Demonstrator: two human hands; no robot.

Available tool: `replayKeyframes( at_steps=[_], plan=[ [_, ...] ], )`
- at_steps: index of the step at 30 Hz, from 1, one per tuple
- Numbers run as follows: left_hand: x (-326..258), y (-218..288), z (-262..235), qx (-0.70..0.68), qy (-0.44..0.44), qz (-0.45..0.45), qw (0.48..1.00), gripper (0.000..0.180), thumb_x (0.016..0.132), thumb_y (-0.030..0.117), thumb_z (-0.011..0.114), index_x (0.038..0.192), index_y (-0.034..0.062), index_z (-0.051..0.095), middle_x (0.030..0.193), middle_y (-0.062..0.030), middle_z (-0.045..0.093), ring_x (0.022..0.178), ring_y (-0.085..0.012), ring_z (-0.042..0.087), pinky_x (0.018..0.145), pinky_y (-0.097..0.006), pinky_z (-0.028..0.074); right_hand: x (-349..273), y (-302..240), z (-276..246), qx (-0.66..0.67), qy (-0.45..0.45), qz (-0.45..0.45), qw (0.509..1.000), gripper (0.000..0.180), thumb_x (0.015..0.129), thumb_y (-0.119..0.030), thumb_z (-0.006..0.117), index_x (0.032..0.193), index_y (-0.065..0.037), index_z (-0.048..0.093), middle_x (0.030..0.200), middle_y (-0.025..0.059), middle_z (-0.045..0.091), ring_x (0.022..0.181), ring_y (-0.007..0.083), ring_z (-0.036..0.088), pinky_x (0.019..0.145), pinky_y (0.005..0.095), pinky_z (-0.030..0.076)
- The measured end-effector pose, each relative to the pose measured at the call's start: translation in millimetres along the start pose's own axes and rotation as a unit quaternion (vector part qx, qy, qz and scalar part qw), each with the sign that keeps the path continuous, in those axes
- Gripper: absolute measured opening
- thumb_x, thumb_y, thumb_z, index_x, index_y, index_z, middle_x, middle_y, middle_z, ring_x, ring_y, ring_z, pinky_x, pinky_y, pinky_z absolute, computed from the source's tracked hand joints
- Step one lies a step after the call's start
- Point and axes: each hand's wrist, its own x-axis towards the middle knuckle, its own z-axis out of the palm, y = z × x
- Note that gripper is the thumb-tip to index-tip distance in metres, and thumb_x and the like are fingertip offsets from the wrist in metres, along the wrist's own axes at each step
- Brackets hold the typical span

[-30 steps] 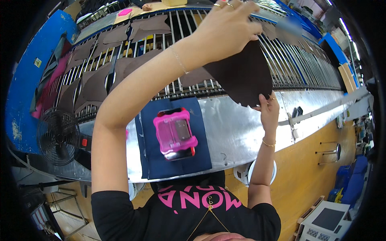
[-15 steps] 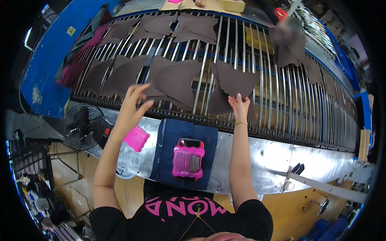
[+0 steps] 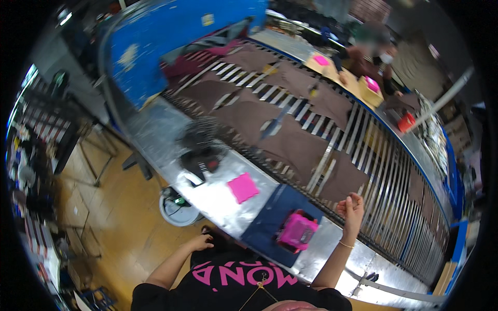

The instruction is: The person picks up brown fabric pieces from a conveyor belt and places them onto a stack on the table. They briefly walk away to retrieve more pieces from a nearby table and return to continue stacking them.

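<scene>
My right hand [image 3: 351, 207] is raised over the near rail of the slatted conveyor [image 3: 386, 181], its fingers loosely bent and nothing visible in them. Just beyond it lies a flat dark-brown cut piece [image 3: 345, 176], perhaps leather or fabric. Low at the left, my left hand [image 3: 201, 242] is beside my lap, off the metal table edge, fingers partly spread and slightly blurred. I see nothing held there. More brown pieces [image 3: 293, 147] lie overlapping in rows across the slats. Between my hands, a pink scalloped case [image 3: 299, 231] sits on a dark blue cloth [image 3: 264, 217].
On the metal ledge [image 3: 215, 205] are a pink scalloped sheet [image 3: 243, 187] and a black fan [image 3: 199, 147]. A grey bucket [image 3: 179, 210] stands on the floor below. Across the conveyor a co-worker [image 3: 363, 62] is near a red container [image 3: 406, 122]. A blue panel [image 3: 155, 46] rises at the left.
The view has swung left and tilted. My left hand has dropped from above the conveyor to beside my lap. My right hand has come off the brown piece.
</scene>
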Motion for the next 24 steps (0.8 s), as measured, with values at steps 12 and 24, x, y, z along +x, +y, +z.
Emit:
replayKeyframes(
  at_steps=[12, 24],
  plan=[
    [-384.7, -274.9, 93.0, -0.476, 0.672, -0.311, 0.475, 0.032, 0.088, 0.019, 0.055, 0.115, 0.0018, 0.057, 0.092, -0.0095, 0.063, 0.073, -0.0171, 0.061, 0.059, -0.029, 0.047, -269.8, -131.9, 456.3, -0.211, -0.886, -0.213, 0.353, 0.059, 0.087, -0.029, 0.066, 0.135, -0.002, 0.043, 0.125, 0.0164, 0.056, 0.114, 0.0272, 0.057, 0.097, 0.0350, 0.044],
    [-238.5, -36.7, 468.3, -0.770, 0.513, -0.377, -0.040, 0.011, 0.088, 0.019, 0.048, 0.085, 0.0098, 0.053, 0.059, -0.0051, 0.048, 0.043, -0.0205, 0.047, 0.036, -0.035, 0.036, -496.3, -79.9, 634.5, -0.148, -0.937, -0.310, -0.068, 0.062, 0.087, -0.038, 0.062, 0.136, -0.004, 0.043, 0.132, 0.0176, 0.051, 0.119, 0.0312, 0.051, 0.098, 0.0375, 0.041]
  ],
)
